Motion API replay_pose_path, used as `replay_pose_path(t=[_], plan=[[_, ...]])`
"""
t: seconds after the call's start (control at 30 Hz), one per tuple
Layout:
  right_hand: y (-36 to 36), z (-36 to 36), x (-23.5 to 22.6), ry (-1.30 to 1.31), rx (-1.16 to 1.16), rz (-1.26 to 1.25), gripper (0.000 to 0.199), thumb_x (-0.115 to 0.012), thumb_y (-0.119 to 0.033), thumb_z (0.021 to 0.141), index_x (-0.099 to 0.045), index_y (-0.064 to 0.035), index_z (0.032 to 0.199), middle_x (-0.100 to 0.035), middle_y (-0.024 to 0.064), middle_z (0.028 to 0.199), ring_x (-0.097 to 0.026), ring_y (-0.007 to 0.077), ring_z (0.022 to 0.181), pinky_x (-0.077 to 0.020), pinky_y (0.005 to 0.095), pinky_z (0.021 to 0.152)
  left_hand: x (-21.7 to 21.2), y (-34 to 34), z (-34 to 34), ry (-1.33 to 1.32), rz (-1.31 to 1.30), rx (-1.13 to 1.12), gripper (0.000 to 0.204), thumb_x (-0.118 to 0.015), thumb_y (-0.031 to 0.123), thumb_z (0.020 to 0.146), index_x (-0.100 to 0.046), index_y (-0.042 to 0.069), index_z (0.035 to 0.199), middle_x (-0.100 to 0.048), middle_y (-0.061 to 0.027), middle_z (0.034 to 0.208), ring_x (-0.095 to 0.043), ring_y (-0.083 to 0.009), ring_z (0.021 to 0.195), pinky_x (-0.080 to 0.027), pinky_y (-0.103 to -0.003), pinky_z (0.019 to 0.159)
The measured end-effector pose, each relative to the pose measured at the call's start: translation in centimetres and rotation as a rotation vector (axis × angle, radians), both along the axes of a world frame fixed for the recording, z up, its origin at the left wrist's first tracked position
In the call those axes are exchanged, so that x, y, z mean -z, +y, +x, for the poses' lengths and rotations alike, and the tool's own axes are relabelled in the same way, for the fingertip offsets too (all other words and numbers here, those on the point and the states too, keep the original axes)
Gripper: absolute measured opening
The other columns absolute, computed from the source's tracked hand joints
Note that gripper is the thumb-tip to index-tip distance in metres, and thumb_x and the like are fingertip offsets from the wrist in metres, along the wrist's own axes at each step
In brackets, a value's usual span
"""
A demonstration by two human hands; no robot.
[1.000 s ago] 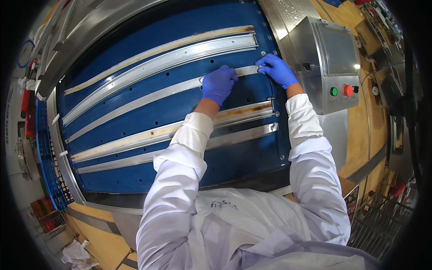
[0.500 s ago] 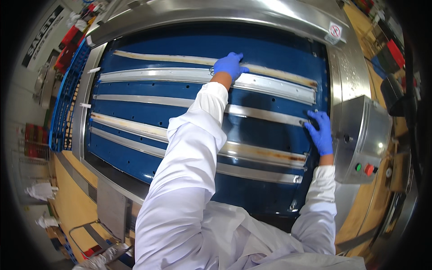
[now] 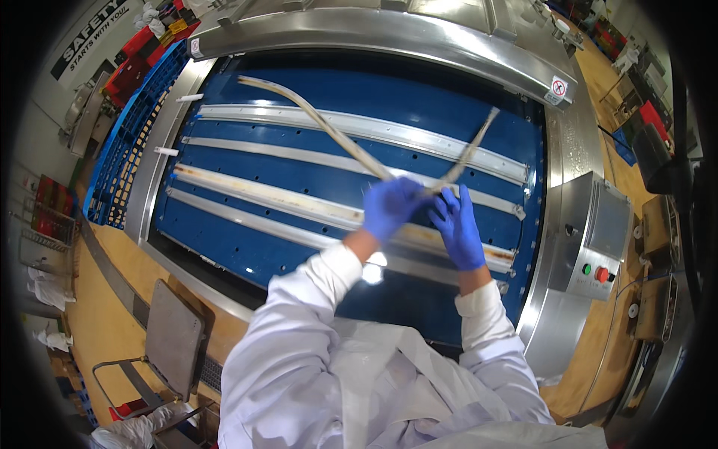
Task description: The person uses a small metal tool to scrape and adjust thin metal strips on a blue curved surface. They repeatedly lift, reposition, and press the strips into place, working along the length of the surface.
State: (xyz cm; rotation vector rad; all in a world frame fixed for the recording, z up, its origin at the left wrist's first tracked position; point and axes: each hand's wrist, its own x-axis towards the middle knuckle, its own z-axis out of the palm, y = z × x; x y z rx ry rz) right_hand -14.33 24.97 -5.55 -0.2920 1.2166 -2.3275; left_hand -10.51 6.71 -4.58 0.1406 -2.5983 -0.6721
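Note:
A long, flexible, yellowish strip [image 3: 338,138] is bent into a V above the blue bed [image 3: 419,82], its two ends pointing away from me. At the bend my left hand [image 3: 390,208], in a blue glove, is closed around the strip. My right hand [image 3: 459,228], gloved the same, meets it there with the fingers closed on the strip's right part, slightly blurred. Beneath lie a wide silvery bar [image 3: 269,115], a thin metal strip [image 3: 277,153], a bar with brownish stains [image 3: 262,193] and another thin strip [image 3: 239,221].
A stainless hood [image 3: 389,45] spans the far side. At the right stands a control box [image 3: 591,239] with a green and a red button. A blue plastic crate [image 3: 127,153] leans at the left, beside two white pegs [image 3: 166,151]. A grey cart [image 3: 176,337] stands lower left.
The yellowish strip has been lifted off the bed and bent. My left hand has come nearer with it, and my right hand has moved left from the bed's right edge to join.

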Motion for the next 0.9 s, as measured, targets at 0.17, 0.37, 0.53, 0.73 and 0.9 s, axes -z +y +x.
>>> replay_pose_path(t=[0.17, 0.37, 0.53, 0.73, 0.9], plan=[[-1.0, 4.3, 1.4, -0.508, 0.176, -0.115, 0.032, -0.058, -0.024, 0.098, -0.042, -0.0096, 0.122, -0.051, 0.0044, 0.085, -0.055, 0.0167, 0.075, -0.0486, 0.0296, 0.063, 0.8, 3.8, 13.3, -0.231, 0.282, 0.077, 0.038, -0.073, 0.04, 0.081, -0.067, 0.016, 0.11, -0.065, -0.0076, 0.114, -0.068, -0.0265, 0.092, -0.055, -0.037, 0.079], [0.7, 9.1, 1.2, -0.14, 0.602, 0.087, 0.03, -0.059, -0.03, 0.099, -0.041, -0.0142, 0.117, -0.043, -0.0001, 0.068, -0.046, 0.0113, 0.058, -0.0453, 0.0273, 0.056, -1.5, -1.0, 19.2, -0.31, 0.463, -0.008, 0.037, -0.07, 0.034, 0.087, -0.065, 0.013, 0.118, -0.059, -0.0125, 0.123, -0.064, -0.029, 0.102, -0.051, -0.037, 0.088], [0.0, 11.3, 0.8, -0.039, 0.747, 0.189, 0.035, -0.059, -0.025, 0.099, -0.038, -0.0176, 0.126, -0.049, 0.003, 0.088, -0.046, 0.0108, 0.064, -0.0465, 0.028, 0.057, -0.2, -7.1, 20.8, -0.188, 0.495, -0.011, 0.034, -0.067, 0.031, 0.09, -0.066, 0.005, 0.113, -0.065, -0.012, 0.106, -0.063, -0.0266, 0.102, -0.049, -0.034, 0.09], [-3.3, 14.3, -4.3, 0.025, 0.967, 0.099, 0.044, -0.051, -0.036, 0.101, -0.035, -0.0136, 0.135, -0.048, 0.0071, 0.099, -0.049, 0.0168, 0.089, -0.0508, 0.0419, 0.084, -1.3, -16.8, 18.8, -0.304, 1.006, 0.11, 0.034, -0.062, 0.033, 0.095, -0.066, 0.003, 0.111, -0.063, -0.0042, 0.089, -0.057, -0.0119, 0.089, -0.046, -0.026, 0.083], [-5.6, 15.9, -7.8, 0.161, 0.994, -0.135, 0.048, -0.051, -0.047, 0.098, -0.045, -0.0065, 0.125, -0.043, 0.0102, 0.11, -0.047, 0.0262, 0.104, -0.0435, 0.0523, 0.104, -0.4, -22.0, 18.6, -0.373, 0.876, 0.301, 0.043, -0.05, 0.041, 0.1, -0.064, 0.004, 0.116, -0.065, -0.0057, 0.095, -0.059, -0.0171, 0.084, -0.046, -0.032, 0.083]])
